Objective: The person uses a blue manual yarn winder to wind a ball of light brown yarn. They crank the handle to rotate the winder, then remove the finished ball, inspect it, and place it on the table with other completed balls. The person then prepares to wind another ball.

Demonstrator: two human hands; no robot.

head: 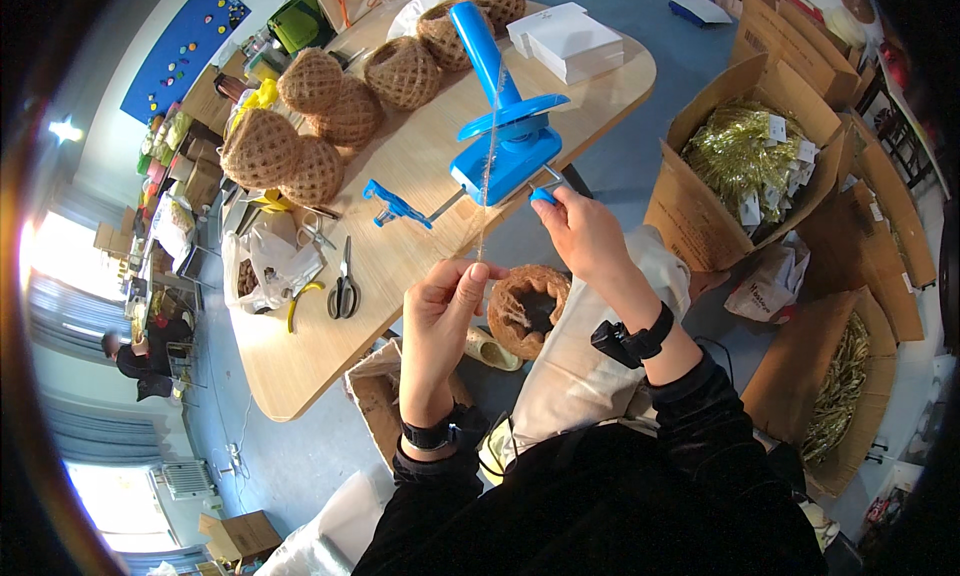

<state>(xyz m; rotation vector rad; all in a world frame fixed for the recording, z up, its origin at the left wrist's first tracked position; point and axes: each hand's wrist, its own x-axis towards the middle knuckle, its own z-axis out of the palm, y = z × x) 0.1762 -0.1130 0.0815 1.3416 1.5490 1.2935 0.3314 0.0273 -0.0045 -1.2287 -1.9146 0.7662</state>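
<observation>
A blue plastic yarn winder (506,167) stands at the edge of the wooden table, its tall blue cylinder tilted up and away. My right hand (581,234) grips the blue knob of the winder's crank. Between thumb and fingers, my left hand (450,298) pinches a thin brown fuzzy strand (486,193) that runs up past the winder's disc. The winder's blue yarn guide (394,204) sticks out to the left on a metal arm. Below and between my hands lies a ring-shaped coil of brown fibre (529,312), lower than the tabletop.
On the wooden table (397,276) are several brown woven balls (262,148), black-handled scissors (343,294), yellow-handled pliers (294,306), a plastic bag (262,268) and a white stack (574,43). Cardboard boxes with shiny tinsel (739,156) stand at right. A person (150,354) sits far left.
</observation>
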